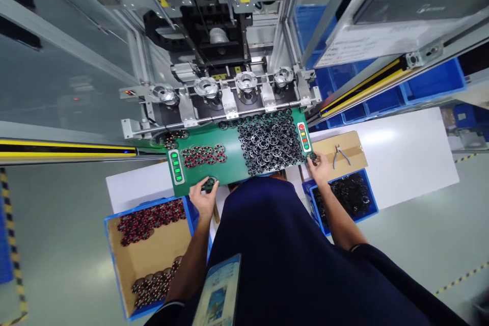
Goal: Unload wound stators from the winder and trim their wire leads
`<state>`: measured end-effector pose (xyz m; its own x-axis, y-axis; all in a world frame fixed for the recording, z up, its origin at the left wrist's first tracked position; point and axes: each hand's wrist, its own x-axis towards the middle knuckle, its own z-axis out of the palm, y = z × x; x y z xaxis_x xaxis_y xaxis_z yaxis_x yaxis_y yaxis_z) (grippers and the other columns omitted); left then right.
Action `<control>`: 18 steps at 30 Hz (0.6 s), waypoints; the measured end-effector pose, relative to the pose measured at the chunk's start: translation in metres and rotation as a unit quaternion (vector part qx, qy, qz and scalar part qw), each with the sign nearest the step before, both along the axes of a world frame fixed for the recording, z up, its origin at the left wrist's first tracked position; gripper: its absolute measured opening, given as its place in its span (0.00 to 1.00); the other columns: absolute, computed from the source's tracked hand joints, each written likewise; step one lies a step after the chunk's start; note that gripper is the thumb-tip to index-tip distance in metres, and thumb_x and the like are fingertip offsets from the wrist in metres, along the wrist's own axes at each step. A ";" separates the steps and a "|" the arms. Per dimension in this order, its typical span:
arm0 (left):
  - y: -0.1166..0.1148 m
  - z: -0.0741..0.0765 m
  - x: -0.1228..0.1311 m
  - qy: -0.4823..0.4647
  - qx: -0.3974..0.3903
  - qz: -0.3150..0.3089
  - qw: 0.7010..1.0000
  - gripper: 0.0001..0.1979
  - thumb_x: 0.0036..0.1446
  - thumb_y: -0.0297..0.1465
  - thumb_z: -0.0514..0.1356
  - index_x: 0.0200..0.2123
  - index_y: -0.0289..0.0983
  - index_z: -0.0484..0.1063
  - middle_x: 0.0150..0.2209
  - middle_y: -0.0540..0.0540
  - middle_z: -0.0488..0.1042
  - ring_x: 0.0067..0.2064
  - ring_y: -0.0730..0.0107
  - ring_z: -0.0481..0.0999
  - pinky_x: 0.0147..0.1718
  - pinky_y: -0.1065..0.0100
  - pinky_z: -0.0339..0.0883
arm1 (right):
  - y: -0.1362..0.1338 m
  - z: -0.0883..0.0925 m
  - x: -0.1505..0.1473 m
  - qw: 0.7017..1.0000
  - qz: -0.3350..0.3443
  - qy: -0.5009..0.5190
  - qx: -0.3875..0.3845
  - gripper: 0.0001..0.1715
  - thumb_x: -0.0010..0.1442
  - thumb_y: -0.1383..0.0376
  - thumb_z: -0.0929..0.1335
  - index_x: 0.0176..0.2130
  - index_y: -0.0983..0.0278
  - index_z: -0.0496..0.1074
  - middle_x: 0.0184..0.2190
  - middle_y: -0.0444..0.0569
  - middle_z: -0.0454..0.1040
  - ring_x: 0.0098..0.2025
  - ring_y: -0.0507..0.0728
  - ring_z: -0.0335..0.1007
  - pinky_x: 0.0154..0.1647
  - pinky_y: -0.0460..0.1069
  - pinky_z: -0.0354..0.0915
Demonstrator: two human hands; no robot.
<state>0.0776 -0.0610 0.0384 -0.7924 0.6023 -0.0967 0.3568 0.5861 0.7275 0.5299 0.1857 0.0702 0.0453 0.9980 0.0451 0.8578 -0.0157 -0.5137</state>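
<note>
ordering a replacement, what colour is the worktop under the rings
The worktop is green, head view.

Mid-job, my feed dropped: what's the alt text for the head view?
A person's left hand and right hand each have fingers at a dark round object along a green work surface. Black rings crowd its right side; fewer reddish rings lie left. Four metal fixtures stand beyond.

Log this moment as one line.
left hand: at dark round piece | right hand: at small dark piece | green worktop: red rings left, dark rings piled right
</note>
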 end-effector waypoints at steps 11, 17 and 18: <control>0.089 0.080 -0.116 -0.014 0.158 0.028 0.987 0.25 0.65 0.38 0.76 0.64 0.44 0.81 0.60 0.40 0.88 0.49 0.58 0.90 0.45 0.62 0.84 | 0.091 0.102 -0.168 0.968 0.154 0.130 0.147 0.24 0.68 0.51 0.77 0.59 0.58 0.81 0.55 0.57 0.88 0.47 0.64 0.86 0.53 0.63 0.86; 0.213 0.131 -0.230 0.102 0.089 -0.109 0.985 0.22 0.65 0.32 0.78 0.60 0.44 0.83 0.60 0.45 0.89 0.54 0.54 0.91 0.59 0.55 0.85 | 0.159 0.129 -0.374 0.897 0.433 0.069 0.053 0.18 0.71 0.65 0.74 0.58 0.61 0.80 0.58 0.57 0.85 0.54 0.65 0.84 0.62 0.62 0.83; 0.229 0.133 -0.242 0.120 0.059 -0.129 0.983 0.22 0.64 0.32 0.79 0.60 0.45 0.84 0.57 0.46 0.89 0.57 0.50 0.91 0.65 0.51 0.82 | 0.166 0.129 -0.400 0.896 0.441 0.032 0.035 0.19 0.71 0.67 0.74 0.60 0.62 0.80 0.60 0.58 0.85 0.56 0.66 0.84 0.65 0.64 0.82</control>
